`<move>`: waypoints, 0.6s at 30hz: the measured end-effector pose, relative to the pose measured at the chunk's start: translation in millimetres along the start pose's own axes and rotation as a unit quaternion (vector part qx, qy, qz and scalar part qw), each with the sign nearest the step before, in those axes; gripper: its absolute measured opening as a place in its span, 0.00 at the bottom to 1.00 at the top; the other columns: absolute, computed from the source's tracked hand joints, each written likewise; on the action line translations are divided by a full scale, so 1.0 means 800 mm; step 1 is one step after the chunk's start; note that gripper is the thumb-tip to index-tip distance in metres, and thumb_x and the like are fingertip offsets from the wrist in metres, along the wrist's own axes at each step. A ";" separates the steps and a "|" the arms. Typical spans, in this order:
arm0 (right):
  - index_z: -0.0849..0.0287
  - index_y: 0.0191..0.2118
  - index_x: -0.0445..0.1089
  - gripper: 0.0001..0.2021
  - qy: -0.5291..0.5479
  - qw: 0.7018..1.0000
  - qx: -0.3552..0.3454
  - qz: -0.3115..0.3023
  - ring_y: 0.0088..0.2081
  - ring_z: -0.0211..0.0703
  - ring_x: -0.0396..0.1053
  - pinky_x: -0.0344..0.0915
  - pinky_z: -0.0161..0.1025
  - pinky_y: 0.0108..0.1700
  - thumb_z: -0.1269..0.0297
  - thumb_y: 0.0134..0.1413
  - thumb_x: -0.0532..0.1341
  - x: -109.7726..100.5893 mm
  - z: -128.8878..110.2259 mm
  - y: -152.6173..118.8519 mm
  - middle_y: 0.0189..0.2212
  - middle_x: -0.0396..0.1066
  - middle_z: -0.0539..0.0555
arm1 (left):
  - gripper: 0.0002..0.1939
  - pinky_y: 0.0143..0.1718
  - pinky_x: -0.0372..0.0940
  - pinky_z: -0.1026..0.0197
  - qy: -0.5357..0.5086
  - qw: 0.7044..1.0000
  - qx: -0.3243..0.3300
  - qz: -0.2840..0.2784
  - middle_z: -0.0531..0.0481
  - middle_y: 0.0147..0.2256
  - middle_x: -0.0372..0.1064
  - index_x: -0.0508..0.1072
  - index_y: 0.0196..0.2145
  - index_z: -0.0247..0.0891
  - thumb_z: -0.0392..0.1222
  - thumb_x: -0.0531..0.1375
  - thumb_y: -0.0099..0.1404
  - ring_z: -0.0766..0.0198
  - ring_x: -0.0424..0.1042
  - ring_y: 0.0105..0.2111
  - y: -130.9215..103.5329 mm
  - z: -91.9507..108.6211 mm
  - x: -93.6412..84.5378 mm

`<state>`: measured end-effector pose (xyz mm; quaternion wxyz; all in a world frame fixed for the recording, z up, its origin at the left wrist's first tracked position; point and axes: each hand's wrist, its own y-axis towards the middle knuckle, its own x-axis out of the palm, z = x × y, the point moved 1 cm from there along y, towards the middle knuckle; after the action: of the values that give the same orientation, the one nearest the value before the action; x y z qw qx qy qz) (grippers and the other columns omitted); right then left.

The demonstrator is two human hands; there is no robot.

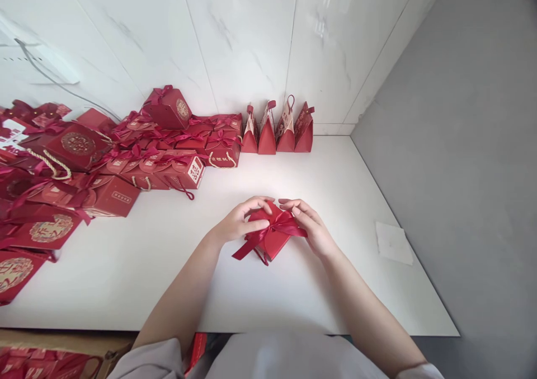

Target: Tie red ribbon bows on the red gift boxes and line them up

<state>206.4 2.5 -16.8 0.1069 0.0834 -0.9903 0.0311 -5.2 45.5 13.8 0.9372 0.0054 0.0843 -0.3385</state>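
A small red gift box (277,246) rests on the white table in front of me, tied with a dark red satin ribbon bow (272,228). A short dark red cord hangs at its near left side. My left hand (241,220) holds the box from the left, thumb on the ribbon near the knot and fingers curved over the far edge. From the right, my right hand (314,229) cups the box, its fingers bent over the far corner and the palm by the ribbon's right tail. Part of the box is hidden under the fingers.
Many red gift boxes (113,194) with ribbons and cords are stacked along the left. Several narrow triangular red boxes (267,135) stand against the tiled wall. A white paper (393,243) lies near the table's right edge. A cardboard carton (67,340) with red items sits below left.
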 end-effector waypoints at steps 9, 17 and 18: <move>0.58 0.27 0.69 0.26 -0.224 0.972 0.073 -0.028 0.30 0.40 0.61 0.60 0.38 0.37 0.43 0.64 0.48 -0.047 -0.031 -0.012 0.27 0.67 0.51 | 0.11 0.62 0.50 0.45 -0.003 1.000 -0.005 0.027 0.44 0.60 0.59 0.70 0.30 0.38 0.48 0.59 0.64 0.48 0.51 0.64 -0.005 -0.002 -0.023; 0.59 0.25 0.65 0.17 -0.130 0.968 0.095 -0.194 0.24 0.36 0.62 0.59 0.36 0.29 0.52 0.58 0.62 -0.042 -0.038 -0.021 0.21 0.66 0.48 | 0.17 0.62 0.51 0.45 -0.011 1.000 -0.002 0.013 0.44 0.58 0.61 0.67 0.24 0.36 0.49 0.58 0.65 0.49 0.59 0.60 -0.003 -0.008 -0.020; 0.59 0.26 0.67 0.16 -0.116 0.968 0.091 -0.203 0.27 0.38 0.65 0.61 0.37 0.32 0.53 0.58 0.62 -0.042 -0.038 -0.022 0.23 0.69 0.50 | 0.17 0.60 0.52 0.45 -0.015 1.000 -0.005 0.012 0.43 0.58 0.61 0.67 0.24 0.36 0.50 0.57 0.66 0.48 0.60 0.59 -0.003 -0.009 -0.020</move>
<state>247.8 -7.0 6.4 -0.0128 0.2950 -0.9512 0.0892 -19.6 54.4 9.4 0.9425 -0.0037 0.0717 -0.3264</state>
